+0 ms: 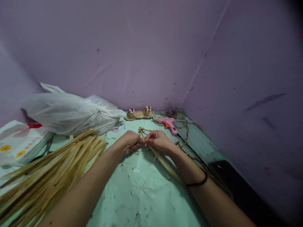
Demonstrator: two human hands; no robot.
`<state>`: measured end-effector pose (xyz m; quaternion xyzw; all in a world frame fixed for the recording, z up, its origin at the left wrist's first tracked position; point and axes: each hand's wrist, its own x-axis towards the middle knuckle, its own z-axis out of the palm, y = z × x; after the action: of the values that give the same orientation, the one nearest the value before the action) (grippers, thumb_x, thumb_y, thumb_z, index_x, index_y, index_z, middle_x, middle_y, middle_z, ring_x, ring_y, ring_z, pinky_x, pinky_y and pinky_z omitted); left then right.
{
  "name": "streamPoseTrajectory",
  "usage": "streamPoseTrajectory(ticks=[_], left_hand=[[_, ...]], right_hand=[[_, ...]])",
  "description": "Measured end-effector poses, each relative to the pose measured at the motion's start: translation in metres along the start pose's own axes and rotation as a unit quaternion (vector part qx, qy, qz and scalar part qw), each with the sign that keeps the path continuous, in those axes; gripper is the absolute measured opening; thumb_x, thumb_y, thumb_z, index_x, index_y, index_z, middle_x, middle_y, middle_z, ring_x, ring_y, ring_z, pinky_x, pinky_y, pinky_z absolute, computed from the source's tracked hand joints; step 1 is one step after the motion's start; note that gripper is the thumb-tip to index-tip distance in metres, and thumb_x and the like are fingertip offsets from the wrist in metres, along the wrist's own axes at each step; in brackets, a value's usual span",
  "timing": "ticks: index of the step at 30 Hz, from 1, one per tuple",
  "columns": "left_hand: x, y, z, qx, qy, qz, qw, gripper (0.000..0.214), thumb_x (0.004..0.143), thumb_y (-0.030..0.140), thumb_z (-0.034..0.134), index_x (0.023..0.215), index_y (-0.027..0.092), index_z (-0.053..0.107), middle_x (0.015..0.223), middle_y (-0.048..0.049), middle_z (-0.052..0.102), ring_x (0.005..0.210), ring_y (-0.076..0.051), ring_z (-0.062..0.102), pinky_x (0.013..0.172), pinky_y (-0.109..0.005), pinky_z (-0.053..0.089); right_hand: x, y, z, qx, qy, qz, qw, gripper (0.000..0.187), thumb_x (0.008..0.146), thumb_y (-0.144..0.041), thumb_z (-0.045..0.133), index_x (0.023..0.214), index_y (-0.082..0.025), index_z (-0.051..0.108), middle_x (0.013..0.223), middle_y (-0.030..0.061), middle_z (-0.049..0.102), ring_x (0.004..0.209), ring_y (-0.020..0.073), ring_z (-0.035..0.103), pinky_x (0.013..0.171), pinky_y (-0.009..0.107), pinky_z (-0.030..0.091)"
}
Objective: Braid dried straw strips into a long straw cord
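Note:
Over the green tabletop [132,195], my left hand [131,142] and my right hand [158,141] meet, fingertips nearly touching. Both are closed in a pinch on a thin twisted cord [141,130] of dried plant fibre, whose looped end shows just beyond the fingers. A loose pale dried strip [167,163] trails from beneath my right hand toward me. The exact grip point is hidden between the fingers. To the left of my left forearm lies a spread bundle of dried leaf strips [59,176].
A pink glue gun [168,123] with a black cable lies beyond my right hand. Woven pieces with red-and-white beads [139,114] sit by the wall. White plastic bags [71,110] stand at left. Twisted cord [187,135] and a dark flat object [234,179] are at right.

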<state>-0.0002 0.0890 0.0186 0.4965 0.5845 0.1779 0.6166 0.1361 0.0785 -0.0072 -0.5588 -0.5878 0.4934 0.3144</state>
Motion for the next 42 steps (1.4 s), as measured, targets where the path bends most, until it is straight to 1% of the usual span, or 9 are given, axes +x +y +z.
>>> streamPoseTrajectory(ticks=[6,13,18,22,26,30,34,37,42], left_hand=[[0.003,-0.007,0.004,0.056,0.023,0.048,0.997,0.023,0.053,0.012,0.053,0.039,0.016,0.035,0.031,0.0073,0.025,0.028,-0.002,0.017,0.033,-0.021,0.008],[0.001,-0.003,0.011,0.038,0.072,-0.007,0.997,0.020,0.050,0.008,0.048,0.038,0.016,0.034,0.029,0.0059,0.027,0.027,-0.003,0.019,0.034,-0.020,0.009],[0.004,-0.006,0.005,-0.056,0.021,-0.060,0.996,0.023,0.050,0.013,0.047,0.039,0.018,0.028,0.030,0.0064,0.025,0.027,-0.002,0.015,0.034,-0.020,0.005],[0.008,-0.013,-0.002,-0.028,0.011,-0.008,1.000,0.018,0.046,0.012,0.050,0.042,0.017,0.033,0.031,0.0072,0.027,0.028,-0.002,0.017,0.034,-0.019,0.005],[0.010,-0.014,-0.010,-0.005,-0.012,0.011,1.000,0.017,0.046,0.017,0.054,0.045,0.017,0.037,0.032,0.0074,0.029,0.028,-0.002,0.017,0.033,-0.019,0.004],[0.011,-0.013,-0.017,-0.026,-0.067,0.003,0.997,0.015,0.049,0.021,0.055,0.050,0.016,0.041,0.035,0.0087,0.026,0.029,-0.002,0.015,0.034,-0.019,0.003],[0.014,-0.016,-0.018,-0.023,-0.080,0.018,0.996,0.016,0.049,0.020,0.053,0.048,0.017,0.037,0.036,0.0088,0.024,0.030,-0.002,0.016,0.034,-0.018,0.004],[0.014,-0.017,-0.016,0.015,-0.067,0.032,0.997,0.013,0.049,0.019,0.049,0.047,0.018,0.036,0.035,0.0083,0.024,0.029,-0.003,0.016,0.033,-0.019,0.005],[0.003,-0.008,-0.009,0.123,-0.005,0.045,0.991,0.004,0.047,0.013,0.047,0.046,0.015,0.044,0.031,0.0078,0.025,0.031,-0.004,0.019,0.034,-0.020,0.010]], right_hand=[[-0.001,0.003,-0.004,-0.200,0.059,-0.009,0.978,0.012,0.058,-0.022,0.055,0.056,-0.014,0.062,0.045,0.0006,0.054,0.046,0.0092,0.044,0.041,0.019,0.026],[-0.022,-0.024,0.006,-0.339,0.108,-0.020,0.935,0.014,0.060,-0.020,0.054,0.057,-0.014,0.067,0.049,0.0070,0.058,0.049,0.0140,0.048,0.045,0.024,0.025],[-0.036,-0.030,0.028,-0.446,0.116,-0.052,0.886,0.019,0.064,-0.020,0.051,0.068,-0.013,0.068,0.068,0.0145,0.065,0.060,0.0188,0.055,0.052,0.026,0.030],[-0.042,-0.029,0.034,-0.470,0.090,-0.067,0.876,0.018,0.065,-0.019,0.052,0.073,-0.015,0.068,0.072,0.0145,0.065,0.064,0.0209,0.057,0.055,0.027,0.033],[-0.035,-0.029,0.021,-0.365,0.083,-0.082,0.924,0.015,0.067,-0.027,0.055,0.068,-0.016,0.066,0.063,0.0085,0.063,0.062,0.0192,0.056,0.055,0.027,0.035],[-0.019,-0.026,0.003,-0.067,0.118,0.011,0.991,0.014,0.071,-0.026,0.053,0.066,-0.014,0.058,0.062,0.0049,0.060,0.055,0.0120,0.052,0.052,0.022,0.039],[-0.013,-0.024,0.006,0.169,-0.008,0.139,0.976,0.007,0.069,-0.012,0.048,0.065,-0.012,0.053,0.055,0.0035,0.056,0.048,0.0096,0.051,0.049,0.022,0.043],[-0.012,-0.022,0.012,0.205,-0.077,0.158,0.963,0.011,0.065,-0.005,0.045,0.058,-0.011,0.051,0.046,0.0007,0.049,0.040,0.0070,0.045,0.039,0.017,0.037],[-0.007,-0.016,0.014,0.123,-0.048,0.157,0.979,0.012,0.065,-0.009,0.048,0.053,-0.010,0.050,0.043,-0.0010,0.049,0.031,0.0011,0.023,0.030,0.015,0.013]])
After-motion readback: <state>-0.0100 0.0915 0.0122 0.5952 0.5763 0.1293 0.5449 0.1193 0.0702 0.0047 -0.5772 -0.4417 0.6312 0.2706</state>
